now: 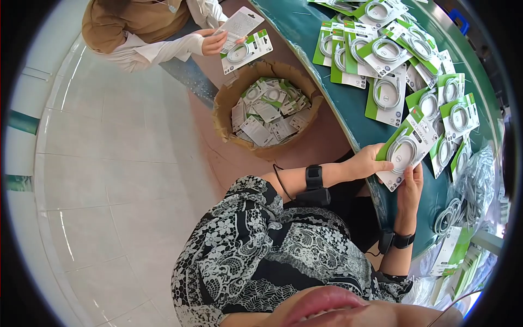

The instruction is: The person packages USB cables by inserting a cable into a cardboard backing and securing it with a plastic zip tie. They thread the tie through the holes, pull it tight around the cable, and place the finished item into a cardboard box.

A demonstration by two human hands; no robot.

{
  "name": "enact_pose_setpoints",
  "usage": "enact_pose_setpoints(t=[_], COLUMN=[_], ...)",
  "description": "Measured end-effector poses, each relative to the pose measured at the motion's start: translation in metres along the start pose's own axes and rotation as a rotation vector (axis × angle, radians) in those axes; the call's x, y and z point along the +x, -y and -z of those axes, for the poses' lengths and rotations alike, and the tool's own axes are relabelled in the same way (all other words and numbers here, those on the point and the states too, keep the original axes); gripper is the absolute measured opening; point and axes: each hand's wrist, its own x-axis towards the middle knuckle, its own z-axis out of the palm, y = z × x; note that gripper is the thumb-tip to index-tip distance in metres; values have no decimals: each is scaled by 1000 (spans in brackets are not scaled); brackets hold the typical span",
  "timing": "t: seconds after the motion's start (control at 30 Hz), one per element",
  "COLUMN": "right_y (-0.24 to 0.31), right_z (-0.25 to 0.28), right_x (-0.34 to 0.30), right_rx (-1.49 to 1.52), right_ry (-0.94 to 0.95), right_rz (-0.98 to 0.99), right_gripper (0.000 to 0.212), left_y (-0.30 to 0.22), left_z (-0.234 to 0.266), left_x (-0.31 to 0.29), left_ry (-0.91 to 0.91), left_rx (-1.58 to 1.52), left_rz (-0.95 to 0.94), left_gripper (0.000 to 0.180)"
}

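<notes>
A carded cable pack (402,155), white and green with a coiled white cable on its front, is held between my two hands over the table edge. My left hand (370,162) grips its left edge, thumb on the front. My right hand (409,191) pinches the lower right edge; some of its fingers are hidden behind the card. Beyond my hands, a heap of similar cable packs (387,94) overlaps on the green table (340,101). A loose coiled cable (448,217) lies to the right of my right hand.
A cardboard drum (222,111) full of packs stands on the floor left of the table. Behind it, another person's hand (214,42) holds a cable pack (246,52) and a pale card. Clear plastic bags (476,177) and more cards (453,250) lie at right.
</notes>
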Motion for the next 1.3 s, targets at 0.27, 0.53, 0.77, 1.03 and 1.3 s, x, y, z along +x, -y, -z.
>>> enact_pose_setpoints(t=[0.27,0.53,0.77,1.03,1.3], right_y=[-5,2,0,12,8], right_z=[-9,-8,-4,-16,-24], right_x=[-7,-15,-6,-18,-20], right_rx=[89,90,373,230,121], right_ry=[-113,-132,-57,47,6], right_rz=[-6,140,50,43,0], right_gripper=[42,41,42,35,27], left_y=[6,0,-53,-185,-69], left_z=[2,-3,8,30,64], left_x=[0,4,8,143,74], left_ry=[7,37,-167,-101,-440], left_rx=[223,228,445,100,975], left_rz=[-83,-25,-357,-184,-783], left_gripper=[50,55,45,43,33])
